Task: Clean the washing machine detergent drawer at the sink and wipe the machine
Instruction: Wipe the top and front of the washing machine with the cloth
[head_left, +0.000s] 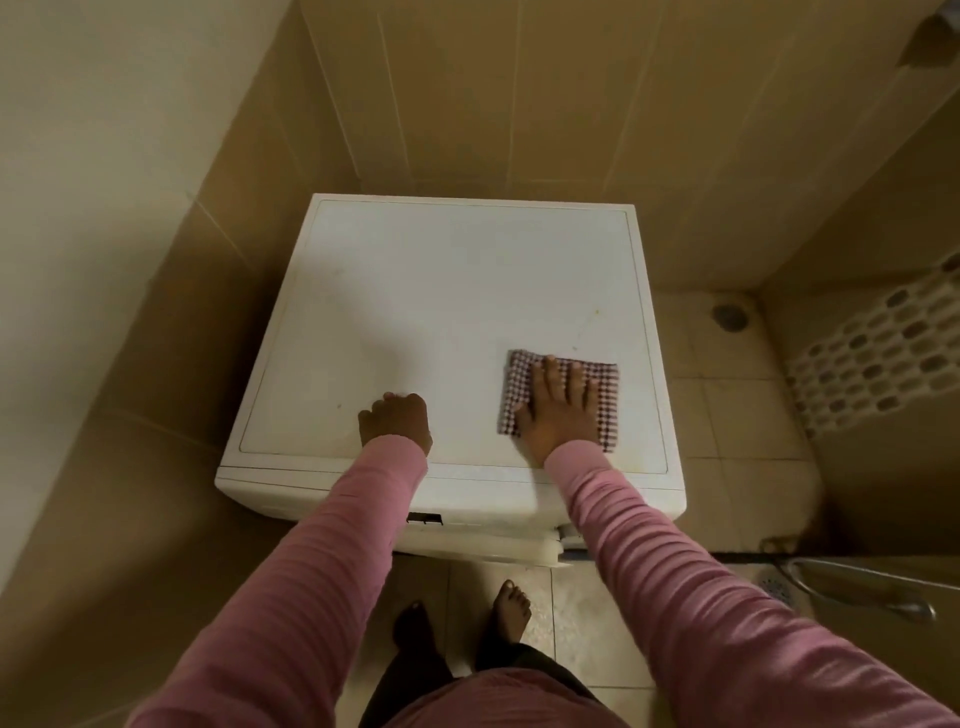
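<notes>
Fingers (550, 374) spread flat, the right hand (558, 413) presses the checked cloth (609, 405) on the washing machine (441, 291) top, near its front right corner. The left hand (395, 418) rests beside it, fingers curled under. Uneven pressure could bunch the cloth or skid it off the edge. One cloth, one machine, two hands.

A checked cloth (561, 397) lies flat on the white washing machine (441, 312).

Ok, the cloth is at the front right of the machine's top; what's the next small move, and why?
Probably sweep the right hand, pressed flat on the red-and-white checked cloth, straight ahead: the white washing machine top beyond the cloth shows yellowish specks. The left hand rests curled near the front edge, clear of that path.
</notes>
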